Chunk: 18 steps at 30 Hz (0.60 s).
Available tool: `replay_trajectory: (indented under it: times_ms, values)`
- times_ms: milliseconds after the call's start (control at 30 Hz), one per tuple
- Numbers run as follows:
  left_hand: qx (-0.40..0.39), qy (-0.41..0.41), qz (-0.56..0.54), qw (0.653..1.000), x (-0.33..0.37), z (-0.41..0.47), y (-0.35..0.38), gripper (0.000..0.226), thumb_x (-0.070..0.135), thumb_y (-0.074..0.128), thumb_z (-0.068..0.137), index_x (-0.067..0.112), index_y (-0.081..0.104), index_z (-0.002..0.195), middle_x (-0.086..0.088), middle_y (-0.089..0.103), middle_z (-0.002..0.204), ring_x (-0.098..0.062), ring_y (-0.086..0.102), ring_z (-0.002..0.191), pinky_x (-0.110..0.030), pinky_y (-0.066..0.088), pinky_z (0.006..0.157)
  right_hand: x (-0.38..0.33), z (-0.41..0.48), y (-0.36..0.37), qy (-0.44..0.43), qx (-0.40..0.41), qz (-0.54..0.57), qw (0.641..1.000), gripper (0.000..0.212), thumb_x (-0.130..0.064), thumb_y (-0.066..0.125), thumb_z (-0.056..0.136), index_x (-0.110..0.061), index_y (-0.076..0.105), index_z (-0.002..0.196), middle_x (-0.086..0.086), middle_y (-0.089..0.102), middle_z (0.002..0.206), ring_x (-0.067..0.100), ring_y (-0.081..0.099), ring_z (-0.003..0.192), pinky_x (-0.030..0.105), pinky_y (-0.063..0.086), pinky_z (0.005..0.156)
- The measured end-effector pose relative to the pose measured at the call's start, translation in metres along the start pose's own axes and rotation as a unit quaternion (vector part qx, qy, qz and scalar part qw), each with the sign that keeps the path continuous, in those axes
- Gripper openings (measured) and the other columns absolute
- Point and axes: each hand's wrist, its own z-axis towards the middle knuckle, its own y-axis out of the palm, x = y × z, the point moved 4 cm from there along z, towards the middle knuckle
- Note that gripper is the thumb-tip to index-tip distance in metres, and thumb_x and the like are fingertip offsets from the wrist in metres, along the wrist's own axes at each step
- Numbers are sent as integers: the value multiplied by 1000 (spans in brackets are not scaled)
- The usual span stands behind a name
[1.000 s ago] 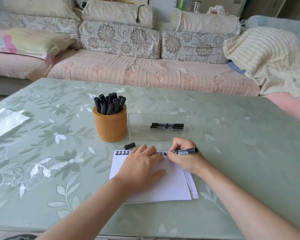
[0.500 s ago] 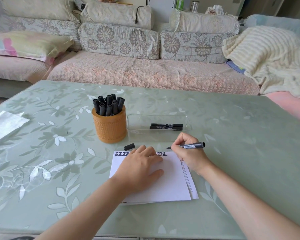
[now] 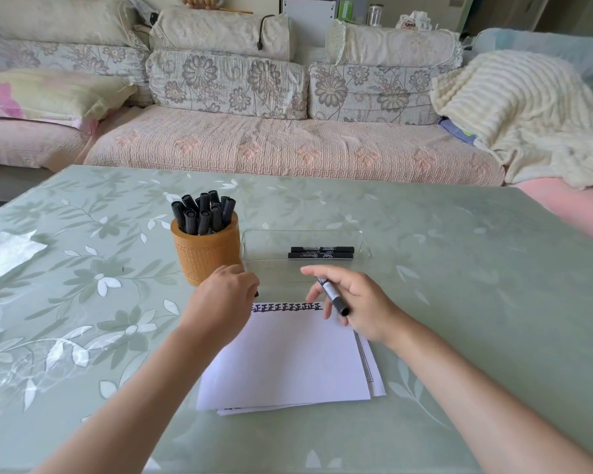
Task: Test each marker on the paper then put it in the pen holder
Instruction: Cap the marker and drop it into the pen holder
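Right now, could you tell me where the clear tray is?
In the head view, the clear tray sits mid-table, immediately right of the pen holder and beyond the paper.

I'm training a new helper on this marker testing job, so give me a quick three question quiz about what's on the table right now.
1. True or false: the right hand holds a black marker with a grey barrel above the white sheet of paper.
2. How many black markers lie in the clear plastic tray? A) none B) two C) five
3. Fill in: the left hand is at the near side of the orange woven ___.

Key
1. True.
2. B.
3. Pen holder; whether the fingers have closed on the marker cap there is hidden.
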Motion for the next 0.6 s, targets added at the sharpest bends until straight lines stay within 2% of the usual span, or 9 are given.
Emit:
replay_trajectory:
  times_ms: [67, 133, 200, 267, 333, 400, 500, 600]
  values:
    - [-24, -7, 13, 1000, -2, 0, 2, 20, 14, 53, 94, 12, 70, 83, -1, 61, 82, -23, 57, 87, -34, 49, 63, 1, 1, 5, 33, -6, 31, 999, 53, 7, 30, 98, -25, 66, 120, 7, 62, 92, 28, 57, 66, 26, 39, 49]
    - [-46, -3, 26, 999, -3, 2, 5, 25, 14, 50, 95, 10, 66, 76, 0, 56, 79, -23, 55, 86, -37, 50, 64, 0, 3, 6, 29, -8, 23, 999, 48, 0, 30, 94, -23, 70, 106, 10, 55, 86, 27, 61, 60, 32, 42, 53]
    - [-68, -5, 28, 997, -5, 4, 8, 27, 15, 48, 95, 10, 65, 74, 1, 53, 78, -22, 54, 86, -39, 51, 68, -2, 3, 7, 14, -10, 0, 1000, 37, -5, 32, 87, -21, 65, 85, 7, 50, 78, 26, 60, 55, 39, 41, 54]
    - [-86, -8, 27, 996, -6, 5, 11, 25, 16, 50, 95, 10, 68, 78, 1, 51, 79, -22, 54, 89, -39, 51, 70, -5, 3, 7, 9, -9, -16, 1000, 33, 0, 32, 90, -21, 55, 77, -2, 48, 65, 25, 56, 51, 39, 41, 52]
    - [-87, -8, 16, 996, -4, 5, 10, 22, 19, 53, 94, 11, 69, 82, 1, 53, 83, -22, 54, 92, -37, 49, 70, -8, 3, 7, -2, -8, -43, 999, 33, 1, 34, 95, -26, 51, 85, -10, 49, 65, 21, 51, 49, 32, 43, 49]
    - [-59, -7, 6, 998, -1, 6, 4, 17, 25, 56, 95, 16, 69, 90, 2, 59, 88, -19, 55, 94, -34, 48, 67, -11, 2, 7, -10, 0, -62, 998, 29, -6, 42, 98, -34, 48, 103, -5, 53, 80, 18, 50, 52, 31, 45, 51]
    - [-10, -2, -25, 1000, 6, 6, -7, 14, 32, 53, 96, 21, 62, 98, 5, 65, 83, -18, 58, 80, -32, 47, 59, -9, 4, 1, -8, 54, -80, 995, 36, -14, 56, 96, -37, 45, 121, -9, 58, 91, 5, 51, 59, 25, 46, 63]
    - [3, -11, -74, 997, 10, 4, -13, 11, 33, 56, 95, 24, 57, 100, 11, 59, 79, -7, 53, 63, -23, 39, 51, -8, 5, -9, -22, 130, -148, 980, 29, -17, 65, 91, -33, 62, 116, -16, 61, 95, 0, 56, 74, 19, 45, 75]
